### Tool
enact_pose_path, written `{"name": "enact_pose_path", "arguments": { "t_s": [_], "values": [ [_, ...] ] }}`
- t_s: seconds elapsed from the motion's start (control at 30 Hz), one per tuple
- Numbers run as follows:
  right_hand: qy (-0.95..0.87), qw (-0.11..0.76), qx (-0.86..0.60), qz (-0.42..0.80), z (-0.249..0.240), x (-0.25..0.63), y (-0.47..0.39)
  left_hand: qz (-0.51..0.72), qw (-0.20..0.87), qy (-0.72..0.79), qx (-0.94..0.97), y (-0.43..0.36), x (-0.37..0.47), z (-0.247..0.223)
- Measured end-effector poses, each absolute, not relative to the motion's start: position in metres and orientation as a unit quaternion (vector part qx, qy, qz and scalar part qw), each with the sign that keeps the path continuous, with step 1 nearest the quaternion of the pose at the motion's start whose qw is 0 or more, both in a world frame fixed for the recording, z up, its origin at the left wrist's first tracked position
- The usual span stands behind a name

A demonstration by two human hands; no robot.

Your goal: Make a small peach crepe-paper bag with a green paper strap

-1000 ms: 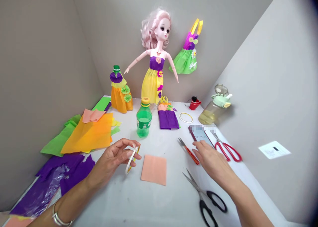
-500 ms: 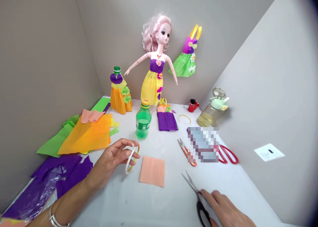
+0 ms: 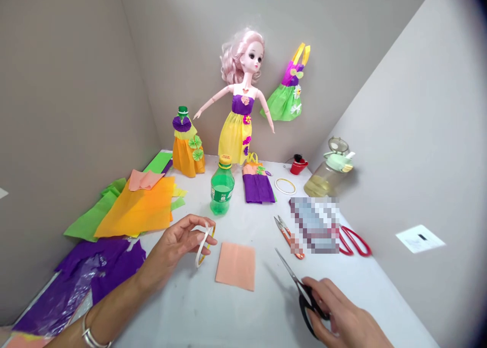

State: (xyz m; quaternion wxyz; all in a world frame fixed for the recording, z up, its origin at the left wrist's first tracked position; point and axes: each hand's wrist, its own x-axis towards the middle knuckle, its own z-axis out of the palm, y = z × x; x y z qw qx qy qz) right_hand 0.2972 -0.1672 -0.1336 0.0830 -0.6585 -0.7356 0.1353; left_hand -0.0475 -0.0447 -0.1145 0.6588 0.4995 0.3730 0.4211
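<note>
My left hand [image 3: 186, 236] pinches a thin roll of white tape [image 3: 200, 254] with a yellow inner core, held upright above the table. Just right of it, a folded square of peach crepe paper [image 3: 236, 266] lies flat. My right hand [image 3: 338, 307] grips black-handled scissors [image 3: 291, 272], its fingers in the handle loops. The blades are together and point up and left, to the right of the peach square. Past their tips lie orange-handled thread snips [image 3: 285, 231], partly pixelated.
A green bottle [image 3: 221, 190] stands mid-table, with a doll [image 3: 236, 130] in a dress behind. Orange sheets [image 3: 140, 206] and purple paper [image 3: 117, 267] cover the left side. Red-handled scissors [image 3: 353, 240], a pixelated item, another tape ring [image 3: 285, 179] and a water jug [image 3: 323, 175] are at right.
My right hand has lifted the scissors slightly and taken a fuller grip on the handles; the parted blades have come together. My left hand keeps the tape. The view has shifted slightly.
</note>
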Motion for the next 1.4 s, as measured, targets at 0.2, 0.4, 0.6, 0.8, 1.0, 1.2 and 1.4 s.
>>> {"name": "enact_pose_path", "arguments": {
  "t_s": [0.2, 0.4, 0.6, 0.8, 1.0, 1.2, 1.4],
  "values": [
    [-0.725, 0.178, -0.583, 0.320, -0.078, 0.245, -0.120, 0.420, 0.658, 0.371, 0.504, -0.044, -0.046, -0.117],
    [-0.745, 0.182, -0.536, 0.353, -0.064, 0.210, -0.082, 0.431, 0.642, 0.376, 0.511, -0.041, -0.047, -0.120],
    [-0.759, 0.154, -0.538, 0.334, -0.087, 0.212, -0.077, 0.424, 0.649, 0.357, 0.521, -0.039, -0.049, -0.128],
    [-0.765, 0.138, -0.524, 0.348, -0.089, 0.211, -0.080, 0.394, 0.670, 0.350, 0.523, -0.041, -0.046, -0.127],
    [-0.745, 0.145, -0.524, 0.387, -0.084, 0.211, -0.080, 0.381, 0.677, 0.334, 0.534, -0.040, -0.045, -0.125],
    [-0.739, 0.143, -0.516, 0.408, -0.083, 0.212, -0.079, 0.380, 0.679, 0.324, 0.539, -0.041, -0.045, -0.126],
    [-0.743, 0.138, -0.517, 0.401, -0.080, 0.212, -0.080, 0.394, 0.673, 0.321, 0.537, -0.044, -0.044, -0.127]
  ]
}}
